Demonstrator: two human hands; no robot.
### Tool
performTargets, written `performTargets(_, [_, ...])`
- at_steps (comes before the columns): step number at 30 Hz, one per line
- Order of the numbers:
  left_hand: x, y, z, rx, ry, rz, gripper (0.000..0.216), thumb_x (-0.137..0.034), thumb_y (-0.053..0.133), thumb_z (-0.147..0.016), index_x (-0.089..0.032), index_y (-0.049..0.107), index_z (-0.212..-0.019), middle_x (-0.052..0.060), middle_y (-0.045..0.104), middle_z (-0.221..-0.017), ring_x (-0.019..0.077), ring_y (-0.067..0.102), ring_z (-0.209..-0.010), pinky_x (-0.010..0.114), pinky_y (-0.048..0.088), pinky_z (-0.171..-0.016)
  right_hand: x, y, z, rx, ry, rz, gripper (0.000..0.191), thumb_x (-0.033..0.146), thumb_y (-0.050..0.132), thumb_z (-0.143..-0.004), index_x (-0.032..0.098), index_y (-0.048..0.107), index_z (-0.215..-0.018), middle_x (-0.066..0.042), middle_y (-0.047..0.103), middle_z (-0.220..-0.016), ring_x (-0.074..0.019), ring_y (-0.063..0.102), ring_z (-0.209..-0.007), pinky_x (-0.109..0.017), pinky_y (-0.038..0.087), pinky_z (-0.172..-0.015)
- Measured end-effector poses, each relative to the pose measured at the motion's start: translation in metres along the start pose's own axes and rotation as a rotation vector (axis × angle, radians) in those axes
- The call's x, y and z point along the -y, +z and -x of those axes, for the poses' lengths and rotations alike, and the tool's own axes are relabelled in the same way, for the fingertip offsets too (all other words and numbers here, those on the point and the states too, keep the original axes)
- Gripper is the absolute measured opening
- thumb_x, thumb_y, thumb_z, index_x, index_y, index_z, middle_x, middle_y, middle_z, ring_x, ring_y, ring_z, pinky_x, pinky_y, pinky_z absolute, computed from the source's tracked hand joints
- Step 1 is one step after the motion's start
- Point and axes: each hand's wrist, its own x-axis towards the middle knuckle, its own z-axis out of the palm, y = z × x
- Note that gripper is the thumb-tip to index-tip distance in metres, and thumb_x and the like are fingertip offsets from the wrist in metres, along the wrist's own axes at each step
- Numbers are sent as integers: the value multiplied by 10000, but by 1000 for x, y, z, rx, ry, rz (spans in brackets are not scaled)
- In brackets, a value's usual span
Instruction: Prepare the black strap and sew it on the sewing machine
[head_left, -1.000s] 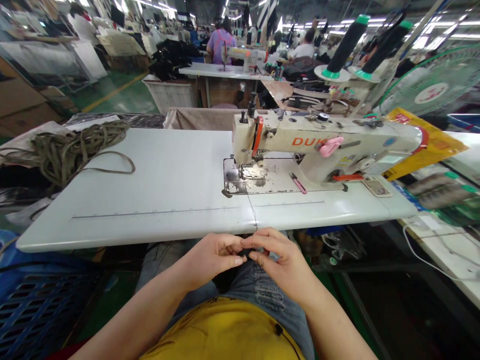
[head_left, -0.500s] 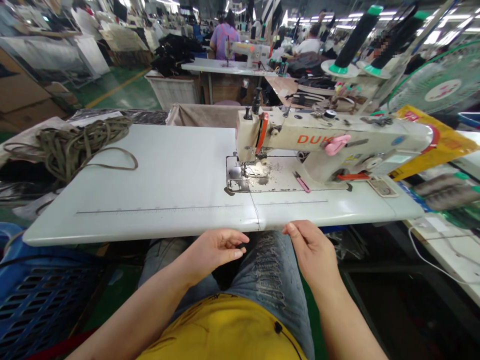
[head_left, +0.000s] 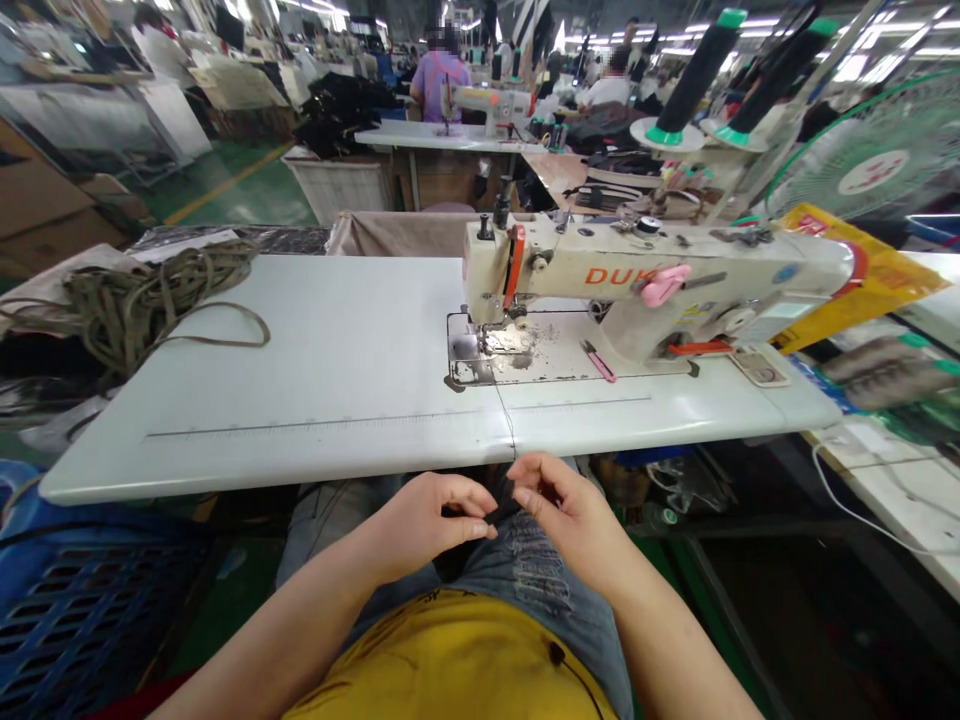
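Note:
My left hand [head_left: 442, 515] is in front of the sewing table's near edge, above my lap, thumb and fingers closed round the end of a small black piece [head_left: 504, 505] that looks like cloth. Facing it, my right hand [head_left: 559, 505] has its thumb and forefinger curled together at the other side of that piece; whether it pinches the piece I cannot make out. A dark thread [head_left: 504, 408] runs from the needle area of the sewing machine [head_left: 637, 275] over the table edge towards my right fingers. Pink-handled thread snips [head_left: 598, 361] lie on the machine bed.
A heap of olive cord [head_left: 161, 295] lies on the left end of the white table [head_left: 315, 370]. Below left stands a blue plastic basket [head_left: 90, 600]. Black thread cones [head_left: 694, 85] and a green fan [head_left: 870, 150] are at the right. Other people sit farther back.
My right hand has moved left from the table edge to meet my left hand. The black piece now shows between them. The view has shifted slightly.

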Motion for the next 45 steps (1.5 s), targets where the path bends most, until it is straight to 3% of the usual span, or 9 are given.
performTargets(3, [1,4,-1,78,9,75,219,-308,790,-772,-176,816,-944,71,815,-981,246,728,-947,341,528,-886,4,2,0,39,-72,61,107,201,590,-930,230,693,-935,-10,696,-873,-171,645,-840,-307,515,-809])
performTargets(7, [2,7,-3,-1,65,182,189,-303,805,-773,-179,840,-912,63,783,-978,195,674,-882,293,503,-822,7,7,3,-71,-142,71,138,194,588,-935,232,689,-1022,-37,705,-971,-176,657,-858,-309,532,-802])
performTargets(10, [6,8,-5,-73,20,258,258,-312,841,-734,-170,843,-949,44,745,-839,155,608,-742,276,468,-721,7,7,7,-163,-108,120,104,229,587,-943,222,684,-979,-28,682,-867,-171,624,-762,-286,503,-683])
performTargets(16, [13,13,-11,-106,40,388,511,-294,909,-661,-153,797,-1139,6,665,-765,128,555,-711,264,435,-701,7,9,9,-113,-59,177,138,242,588,-917,217,699,-839,-17,655,-752,-174,596,-710,-277,428,-596])
performTargets(24, [19,24,-19,-179,86,324,711,-339,962,-594,-100,729,-1221,-6,658,-725,143,605,-682,289,479,-694,8,22,3,-175,-92,204,159,176,592,-848,218,607,-696,2,606,-677,-168,572,-677,-281,436,-630])
performTargets(28, [19,23,-19,-177,82,299,728,-294,939,-619,-104,699,-1279,-15,654,-725,128,589,-663,274,473,-663,7,21,1,-173,-103,181,183,155,527,-860,217,635,-726,-10,637,-714,-174,593,-694,-283,447,-644])
performTargets(42, [23,25,-20,-189,100,332,689,-317,946,-616,-104,721,-1232,-14,650,-717,125,592,-655,267,481,-659,8,22,3,-170,-59,245,165,200,593,-862,219,589,-698,-14,631,-704,-189,605,-708,-296,459,-653])
performTargets(45, [22,24,-19,-215,93,328,684,-286,933,-620,-120,720,-1248,-21,644,-732,117,574,-647,262,467,-646,9,20,5,-187,-93,260,170,154,529,-889,219,639,-777,-33,678,-781,-197,634,-763,-306,483,-699])
